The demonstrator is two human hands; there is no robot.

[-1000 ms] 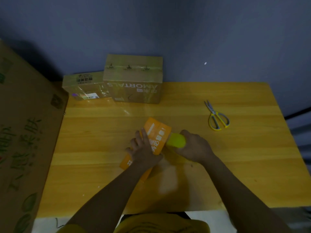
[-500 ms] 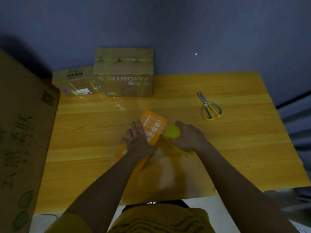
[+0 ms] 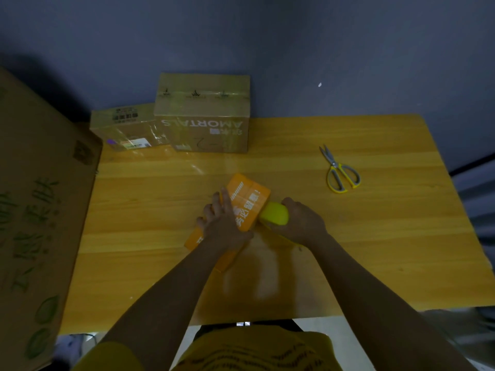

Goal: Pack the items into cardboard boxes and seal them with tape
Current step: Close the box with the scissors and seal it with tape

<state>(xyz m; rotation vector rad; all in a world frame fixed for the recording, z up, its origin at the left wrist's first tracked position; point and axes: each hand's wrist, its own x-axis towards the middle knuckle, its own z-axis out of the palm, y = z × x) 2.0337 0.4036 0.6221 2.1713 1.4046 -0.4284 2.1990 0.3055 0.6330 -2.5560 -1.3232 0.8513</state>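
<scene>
The tall brown cardboard box (image 3: 202,113) at the table's far edge reads "AMORTALS" upside down; the white print on your small orange cardboard box (image 3: 247,203) is too blurred to read. Your left hand (image 3: 223,223) lies flat, fingers straight, pressing that orange box onto the wooden table (image 3: 375,236). Your right hand (image 3: 302,223) is curled round a yellow tape dispenser (image 3: 274,214) touching the box's right end.

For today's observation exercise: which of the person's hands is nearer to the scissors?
Right. The right hand grips a yellow tape dispenser below-left of the scissors, with bare table between. The left hand presses the orange box, farther left.
</scene>
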